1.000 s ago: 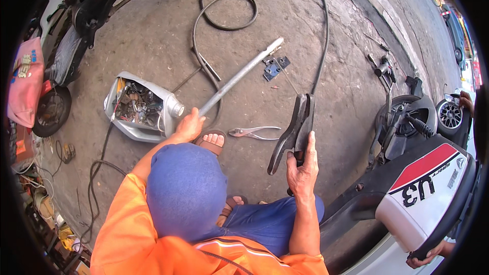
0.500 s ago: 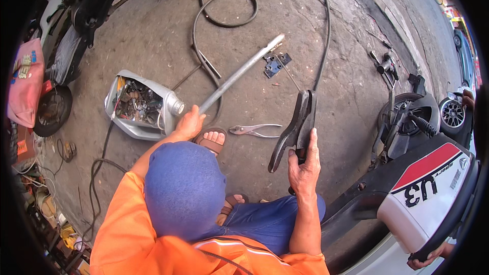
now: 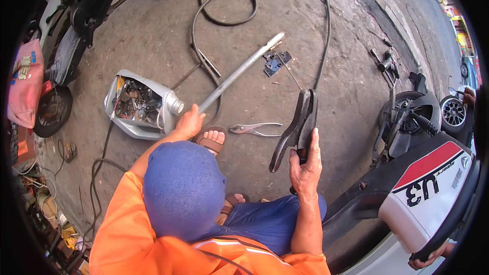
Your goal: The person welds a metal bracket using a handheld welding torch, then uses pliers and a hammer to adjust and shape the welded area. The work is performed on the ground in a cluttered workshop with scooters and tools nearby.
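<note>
My left hand (image 3: 188,123) is closed round the near end of a long grey metal pipe (image 3: 229,81), which slants away to the far right along the ground. In my right hand (image 3: 306,168) is a black two-armed clamp (image 3: 295,132); my thumb lies on its near side and a finger stretches along its right arm. A thin rod (image 3: 291,74) runs from the clamp's far tip towards a dark blue-black plate (image 3: 276,64) near the pipe's far end. Pliers (image 3: 254,129) with spread handles lie between my hands. My blue-trousered knee (image 3: 183,191) rises below the left hand.
A cut-open silver container (image 3: 137,130) of metal parts stands at left. Black cables (image 3: 326,30) cross the concrete. At right are a scooter wheel with a shock absorber (image 3: 420,122), a white-and-red scooter panel (image 3: 423,193) and another person's hand (image 3: 433,257). A pink bag (image 3: 28,81) hangs at far left.
Hardly anything differs: the clamp and my right hand have shifted very slightly to the right. The pipe and my left hand keep their place.
</note>
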The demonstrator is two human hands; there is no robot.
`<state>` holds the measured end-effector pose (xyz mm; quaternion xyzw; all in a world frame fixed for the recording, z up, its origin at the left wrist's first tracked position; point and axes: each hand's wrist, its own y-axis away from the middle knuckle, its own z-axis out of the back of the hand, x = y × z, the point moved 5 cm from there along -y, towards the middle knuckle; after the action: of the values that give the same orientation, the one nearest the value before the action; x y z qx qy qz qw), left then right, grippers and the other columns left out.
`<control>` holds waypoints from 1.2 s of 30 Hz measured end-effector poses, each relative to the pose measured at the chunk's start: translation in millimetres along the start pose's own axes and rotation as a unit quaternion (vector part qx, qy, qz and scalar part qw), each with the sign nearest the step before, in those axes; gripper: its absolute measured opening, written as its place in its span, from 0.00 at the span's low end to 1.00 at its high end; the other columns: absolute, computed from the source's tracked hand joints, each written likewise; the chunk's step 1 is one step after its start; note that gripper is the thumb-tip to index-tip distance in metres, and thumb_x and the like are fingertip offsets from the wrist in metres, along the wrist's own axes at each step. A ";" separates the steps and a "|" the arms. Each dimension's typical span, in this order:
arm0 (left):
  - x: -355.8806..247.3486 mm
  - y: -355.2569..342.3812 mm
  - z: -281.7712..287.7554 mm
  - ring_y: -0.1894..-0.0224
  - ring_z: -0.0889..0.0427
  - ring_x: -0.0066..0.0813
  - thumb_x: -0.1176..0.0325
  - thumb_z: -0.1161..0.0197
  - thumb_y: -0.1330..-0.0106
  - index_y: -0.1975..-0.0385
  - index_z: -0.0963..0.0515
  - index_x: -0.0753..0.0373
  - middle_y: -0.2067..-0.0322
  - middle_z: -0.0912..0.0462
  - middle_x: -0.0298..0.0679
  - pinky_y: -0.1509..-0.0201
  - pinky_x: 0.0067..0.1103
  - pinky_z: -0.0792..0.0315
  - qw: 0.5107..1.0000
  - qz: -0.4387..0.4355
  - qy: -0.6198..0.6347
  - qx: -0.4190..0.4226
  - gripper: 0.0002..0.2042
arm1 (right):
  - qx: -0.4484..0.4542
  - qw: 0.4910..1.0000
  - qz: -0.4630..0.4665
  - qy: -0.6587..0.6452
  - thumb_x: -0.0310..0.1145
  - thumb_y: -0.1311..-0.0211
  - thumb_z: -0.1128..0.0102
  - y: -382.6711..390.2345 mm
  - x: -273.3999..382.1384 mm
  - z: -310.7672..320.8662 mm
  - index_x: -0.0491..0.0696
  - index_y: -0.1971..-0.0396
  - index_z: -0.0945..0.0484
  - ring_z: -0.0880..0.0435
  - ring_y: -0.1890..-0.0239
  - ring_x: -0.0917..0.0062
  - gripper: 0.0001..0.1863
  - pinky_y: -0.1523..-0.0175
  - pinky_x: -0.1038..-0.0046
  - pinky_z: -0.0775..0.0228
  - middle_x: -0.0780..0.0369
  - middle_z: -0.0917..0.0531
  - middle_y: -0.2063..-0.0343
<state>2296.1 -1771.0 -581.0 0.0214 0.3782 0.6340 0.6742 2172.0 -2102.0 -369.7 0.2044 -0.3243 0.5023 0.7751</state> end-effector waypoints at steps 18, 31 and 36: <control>1.1 -1.0 -1.7 0.62 0.22 0.68 0.59 0.47 0.31 0.59 0.39 0.65 0.69 0.21 0.66 0.59 0.51 0.29 1.000 0.006 -0.021 0.008 0.15 | 0.027 0.999 -0.016 0.033 0.20 0.50 0.40 -1.8 0.8 -3.4 0.52 0.31 0.42 0.21 0.71 0.72 0.42 0.64 0.69 0.27 0.60 0.24 0.69; 6.4 -1.1 -3.7 0.65 0.24 0.70 0.60 0.47 0.31 0.61 0.40 0.65 0.73 0.23 0.67 0.64 0.52 0.32 0.999 -0.026 0.002 -0.019 0.15 | 0.010 0.999 -0.030 0.003 0.19 0.50 0.39 -2.5 2.9 1.1 0.51 0.32 0.40 0.23 0.72 0.73 0.42 0.64 0.71 0.27 0.60 0.25 0.70; 3.8 -2.5 -4.3 0.66 0.24 0.70 0.61 0.47 0.31 0.61 0.40 0.65 0.74 0.23 0.67 0.66 0.52 0.31 0.999 -0.041 -0.006 -0.030 0.14 | 0.014 0.999 -0.012 0.026 0.19 0.50 0.38 -3.6 2.0 1.4 0.49 0.32 0.41 0.24 0.73 0.74 0.42 0.64 0.72 0.28 0.61 0.26 0.72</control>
<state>2295.6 -1770.2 -587.2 -0.0105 0.3559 0.6169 0.7019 2175.5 -2103.1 -367.3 0.2062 -0.2948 0.5021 0.7864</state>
